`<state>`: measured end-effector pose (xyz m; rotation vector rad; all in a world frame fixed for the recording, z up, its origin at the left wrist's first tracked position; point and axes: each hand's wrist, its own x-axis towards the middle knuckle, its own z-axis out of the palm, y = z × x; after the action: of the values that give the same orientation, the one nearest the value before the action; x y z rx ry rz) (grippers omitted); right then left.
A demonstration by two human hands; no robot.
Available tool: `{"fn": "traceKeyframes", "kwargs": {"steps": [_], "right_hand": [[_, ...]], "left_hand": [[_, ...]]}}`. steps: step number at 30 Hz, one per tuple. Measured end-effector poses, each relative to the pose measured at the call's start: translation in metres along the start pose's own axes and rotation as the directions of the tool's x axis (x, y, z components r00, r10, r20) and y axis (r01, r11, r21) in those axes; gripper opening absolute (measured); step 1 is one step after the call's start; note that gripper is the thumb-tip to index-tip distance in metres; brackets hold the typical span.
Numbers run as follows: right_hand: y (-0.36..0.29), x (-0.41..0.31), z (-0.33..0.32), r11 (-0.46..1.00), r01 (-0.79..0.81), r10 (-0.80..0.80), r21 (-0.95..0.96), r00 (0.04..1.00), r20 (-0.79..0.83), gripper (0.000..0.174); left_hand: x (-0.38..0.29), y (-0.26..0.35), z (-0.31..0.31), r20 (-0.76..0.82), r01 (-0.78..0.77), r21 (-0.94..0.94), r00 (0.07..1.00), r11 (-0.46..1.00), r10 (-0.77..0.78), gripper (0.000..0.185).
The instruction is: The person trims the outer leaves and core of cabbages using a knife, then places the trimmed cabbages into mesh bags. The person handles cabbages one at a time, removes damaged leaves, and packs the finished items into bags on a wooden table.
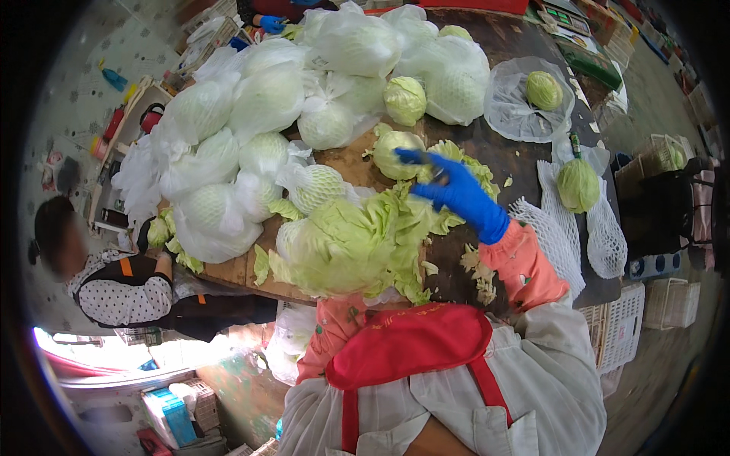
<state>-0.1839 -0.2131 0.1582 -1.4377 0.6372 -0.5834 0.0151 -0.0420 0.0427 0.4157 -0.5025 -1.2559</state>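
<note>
My right hand [456, 191], in a blue glove, is blurred over a trimmed cabbage head [396, 154]. Its fingers are spread, and a small dark thing shows between them, too blurred to name. A large leafy cabbage [342, 242] lies close before my chest, its loose outer leaves [416, 228] reaching right. My left hand is hidden; its coral sleeve runs up to the underside of that cabbage. Another bare cabbage [405, 101] sits just beyond the trimmed one. A cabbage in a white foam net [318, 185] lies at the left of the leaves.
Bagged cabbages [268, 97] are heaped at the left and back. At right are an open plastic bag [513, 117] with a cabbage [544, 90], foam nets [547, 245] and another cabbage [578, 185]. One person [122, 290] stands left; another's gloved hand [272, 24] is at the far edge.
</note>
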Motion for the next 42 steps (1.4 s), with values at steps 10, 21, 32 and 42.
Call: {"fn": "traceKeyframes", "kwargs": {"steps": [10,21,32,42], "right_hand": [[0.000,-0.042,0.009,0.936,-0.081,0.053,-0.341,0.994,-0.093,0.065],[-0.003,-0.048,0.001,0.791,0.134,-0.465,-0.596,0.765,-0.445,0.057],[-0.009,0.012,0.047,0.898,0.250,-0.241,-0.363,0.968,0.071,0.052],[0.006,0.012,0.021,0.993,0.118,-0.112,0.024,0.977,-0.184,0.028]], "left_hand": [[0.011,-0.005,0.011,0.090,-0.074,0.153,0.994,0.986,0.060,0.080],[0.021,-0.005,0.042,-0.086,-0.029,-0.249,0.996,0.968,0.008,0.080],[0.033,-0.010,0.024,-0.186,0.120,-0.172,0.971,0.978,-0.152,0.074],[0.026,-0.001,0.053,-0.276,0.224,-0.239,0.917,0.945,-0.287,0.064]]}}
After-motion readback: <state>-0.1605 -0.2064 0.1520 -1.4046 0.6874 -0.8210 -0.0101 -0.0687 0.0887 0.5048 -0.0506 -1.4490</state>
